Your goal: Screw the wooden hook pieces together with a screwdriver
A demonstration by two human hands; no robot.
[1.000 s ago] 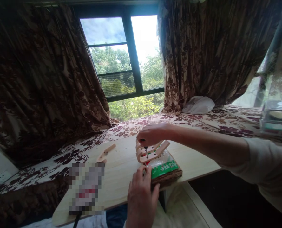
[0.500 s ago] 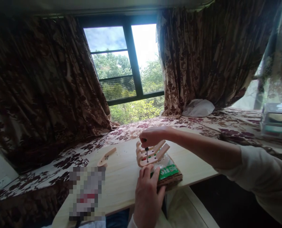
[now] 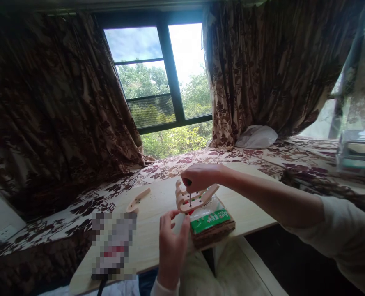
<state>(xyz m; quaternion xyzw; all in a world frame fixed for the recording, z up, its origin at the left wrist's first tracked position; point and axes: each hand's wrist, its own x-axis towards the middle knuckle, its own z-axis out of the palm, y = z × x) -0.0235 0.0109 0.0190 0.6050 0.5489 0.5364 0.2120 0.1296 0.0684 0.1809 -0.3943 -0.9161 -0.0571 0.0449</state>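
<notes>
My right hand [image 3: 200,176] is closed around the handle of a screwdriver [image 3: 190,199], whose shaft points straight down at a screw hole in the nearest curved wooden hook [image 3: 197,204]. Several such pale hooks lie side by side across a thick packet [image 3: 213,222] with a green label and clear wrapping. My left hand [image 3: 172,240] is beside the packet's left edge, thumb and forefinger apart. Its fingertips are at the rounded end of the nearest hook; whether they touch it is hard to see. The screwdriver's handle is mostly hidden in my fist.
Another wooden hook [image 3: 138,200] lies alone on the light wooden tabletop [image 3: 153,238], with tiny bits near it. A blurred-out object [image 3: 114,248] with a black cable is at the left. Behind are a floral-covered ledge [image 3: 170,166], a white bag [image 3: 256,136] and a clear box [image 3: 357,152].
My left hand has moved left, off the packet's front corner, to the hook's rounded end. My right hand stays on the screwdriver at the same hook. The view has tilted slightly.
</notes>
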